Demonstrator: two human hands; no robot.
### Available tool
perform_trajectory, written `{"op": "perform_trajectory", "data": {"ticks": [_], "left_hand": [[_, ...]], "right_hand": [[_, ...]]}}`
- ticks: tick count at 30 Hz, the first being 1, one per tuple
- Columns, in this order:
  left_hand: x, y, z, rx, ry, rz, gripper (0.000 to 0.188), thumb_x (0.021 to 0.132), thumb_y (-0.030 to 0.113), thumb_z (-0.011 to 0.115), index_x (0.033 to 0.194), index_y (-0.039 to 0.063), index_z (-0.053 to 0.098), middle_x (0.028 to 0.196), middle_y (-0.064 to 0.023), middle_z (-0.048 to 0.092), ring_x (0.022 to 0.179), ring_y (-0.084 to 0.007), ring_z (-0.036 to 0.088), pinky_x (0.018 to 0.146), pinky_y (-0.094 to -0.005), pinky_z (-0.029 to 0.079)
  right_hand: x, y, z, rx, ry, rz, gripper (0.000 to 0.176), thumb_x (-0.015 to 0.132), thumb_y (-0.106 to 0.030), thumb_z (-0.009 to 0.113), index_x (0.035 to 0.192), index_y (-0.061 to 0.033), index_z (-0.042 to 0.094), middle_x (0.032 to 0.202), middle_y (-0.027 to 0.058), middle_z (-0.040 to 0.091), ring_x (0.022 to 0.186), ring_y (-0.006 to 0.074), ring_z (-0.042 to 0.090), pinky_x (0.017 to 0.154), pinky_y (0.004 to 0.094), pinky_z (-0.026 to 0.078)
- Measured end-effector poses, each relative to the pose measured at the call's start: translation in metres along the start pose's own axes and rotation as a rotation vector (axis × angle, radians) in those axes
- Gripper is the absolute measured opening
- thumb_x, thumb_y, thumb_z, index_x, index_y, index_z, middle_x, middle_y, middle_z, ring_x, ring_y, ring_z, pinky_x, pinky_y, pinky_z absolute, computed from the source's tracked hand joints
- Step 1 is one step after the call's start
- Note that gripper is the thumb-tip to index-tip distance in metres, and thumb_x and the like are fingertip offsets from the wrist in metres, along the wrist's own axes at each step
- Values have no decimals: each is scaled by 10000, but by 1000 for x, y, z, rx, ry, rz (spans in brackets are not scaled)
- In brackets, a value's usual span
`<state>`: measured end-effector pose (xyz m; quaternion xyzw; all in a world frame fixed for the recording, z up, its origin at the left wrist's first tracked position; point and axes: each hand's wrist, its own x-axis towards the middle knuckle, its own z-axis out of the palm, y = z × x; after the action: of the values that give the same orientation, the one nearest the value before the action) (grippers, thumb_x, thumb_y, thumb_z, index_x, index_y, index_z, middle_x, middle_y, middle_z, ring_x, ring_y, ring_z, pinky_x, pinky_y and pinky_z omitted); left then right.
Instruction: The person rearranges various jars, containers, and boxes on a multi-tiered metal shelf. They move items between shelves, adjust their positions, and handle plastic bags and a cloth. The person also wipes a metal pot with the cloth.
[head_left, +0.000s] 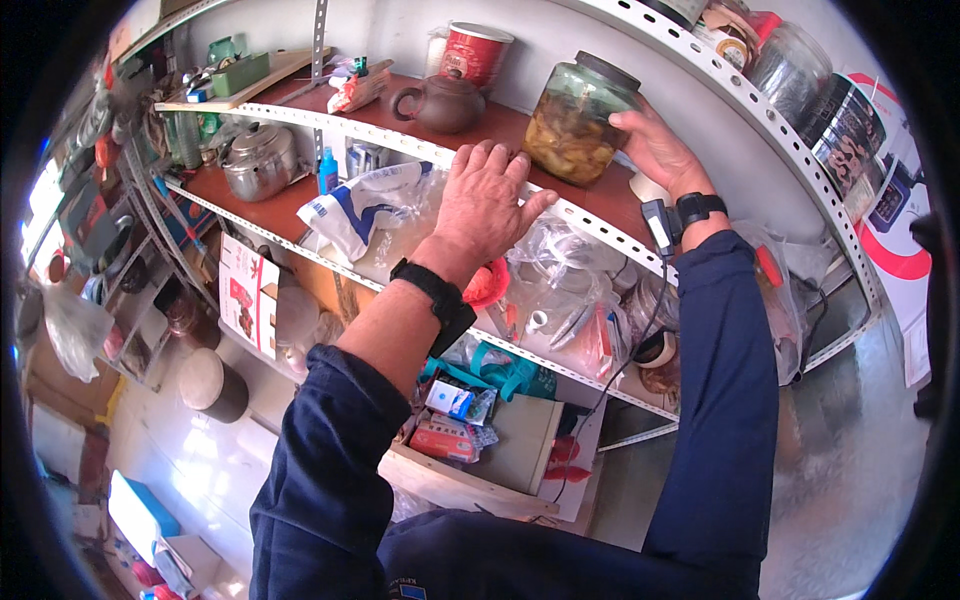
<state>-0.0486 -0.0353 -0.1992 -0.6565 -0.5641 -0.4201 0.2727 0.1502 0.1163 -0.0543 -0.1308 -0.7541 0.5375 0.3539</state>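
A large glass jar (576, 124) with a dark lid and yellowish-brown contents stands on the reddish-brown shelf board (510, 124). My right hand (660, 142) grips its right side, thumb on the front and the other fingers hidden behind. My left hand (487, 195) lies palm down over the white perforated shelf edge (577, 217), left of the jar's base. Its fingers stretch over the board and the thumb sticks out to the right; nothing shows in it. Left of the jar sit a brown clay teapot (448, 103) and a red can (480, 52).
An upper perforated shelf rail (735, 82) curves above my right arm, with jars and cans on it. Below are plastic bags (562, 255), a metal kettle (259, 161) and a blue bottle (328, 172). A black cable (637, 345) hangs from my right wrist. Boxes (450, 439) lie lower down.
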Motion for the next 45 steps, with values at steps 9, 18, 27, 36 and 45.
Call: {"op": "perform_trajectory", "data": {"ticks": [9, 18, 27, 36, 45], "left_hand": [[0, 0, -2, -7, -48, -8, 662, 1025, 607, 543, 1272, 0, 640, 1271, -196, 622, 1248, -371, 545, 1123, -509, 370], [3, -2, 2, 9, 30, 38, 570, 998, 593, 578, 1082, 35, 660, 1136, -173, 632, 1168, -345, 558, 1078, -474, 385], [1, 1, 3, 38, 19, 11, 740, 994, 591, 581, 1330, -67, 589, 1390, -228, 586, 1356, -372, 494, 1183, -494, 332], [1, 0, 9, 17, 18, -7, 767, 992, 594, 592, 1339, -90, 568, 1509, -290, 490, 1452, -434, 409, 1240, -540, 268], [13, -33, -20, -278, 119, 75, 561, 884, 174, 818, 1346, 15, 544, 1355, -255, 566, 1354, -433, 506, 1112, -510, 456]], "right_hand": [[-1, -3, 14, -132, 104, 11, 742, 883, -221, 839, 1521, -57, 497, 1457, 77, 600, 1385, 230, 508, 1213, 413, 349], [-5, -7, 16, 103, 12, 2, 722, 884, -173, 834, 1520, -71, 506, 1471, 61, 592, 1395, 225, 511, 1217, 420, 367], [-34, -13, 13, -399, 85, 361, 984, 835, -388, 876, 1630, -152, 345, 1599, 107, 467, 1485, 304, 409, 1158, 596, 348], [-37, 23, 40, -407, 114, 141, 753, 968, -339, 760, 1559, -11, 428, 1515, 171, 563, 1403, 316, 531, 1195, 465, 392], [-99, 46, 40, -1598, 570, -175, 579, 1054, -436, 586, 1446, -11, 556, 1491, 244, 535, 1469, 442, 392, 1239, 572, 290]]}}
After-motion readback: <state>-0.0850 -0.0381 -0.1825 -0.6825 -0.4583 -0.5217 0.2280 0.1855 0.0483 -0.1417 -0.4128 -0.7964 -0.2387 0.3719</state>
